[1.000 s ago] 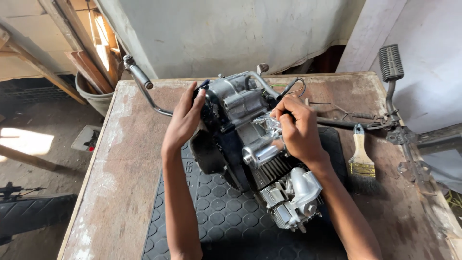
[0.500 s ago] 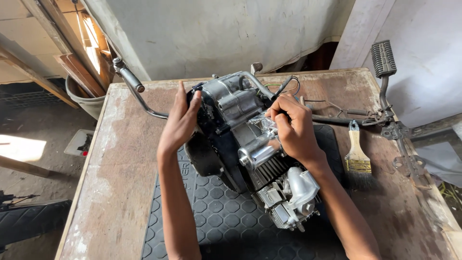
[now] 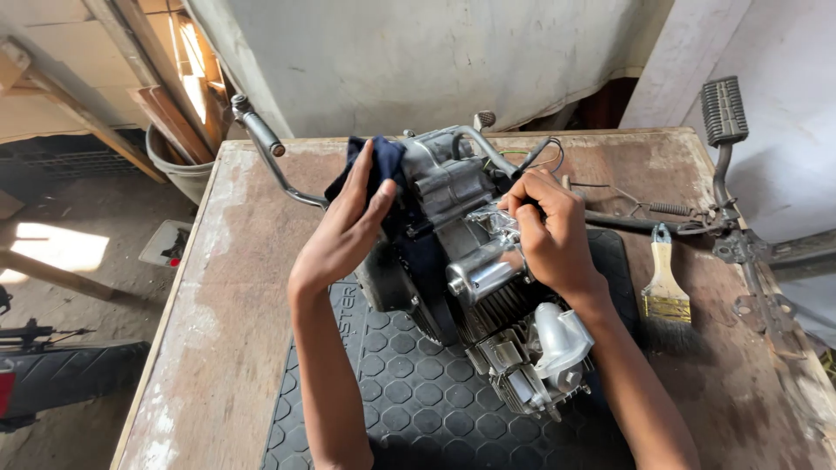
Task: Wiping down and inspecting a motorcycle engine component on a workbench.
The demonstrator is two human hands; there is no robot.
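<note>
Engine (image 3: 475, 261), a small motorcycle unit with silver casings and dark cooling fins, is laid on its side on a black rubber mat (image 3: 409, 392) with a hexagon pattern, at the centre of a worn wooden worktop (image 3: 226, 305). Compared with half a second ago, the left hand (image 3: 348, 231) has been lifted off the crankcase at 9 o'clock of the engine, and a dark blue cloth (image 3: 374, 170) that was hidden under the palm is now uncovered, bunched against the casing's upper left. The left grip is spread, fingers straight, with the fingertips resting on the cloth; nothing is pinched. The right hand (image 3: 549, 235) has been kept at 2 o'clock of the engine, its grip curled shut over the bright upper cover; whether a small part or tool is pinched inside cannot be told. The change is judged to mean that the cloth is being shifted or re-gripped for wiping while the engine is steadied. A paintbrush (image 3: 666, 287) with a pale handle is lying at 3 o'clock, well apart from the hands. A kick-start lever (image 3: 723, 130) is seen at 2 o'clock, and a bent metal lever (image 3: 270, 157) at 10 o'clock.
</note>
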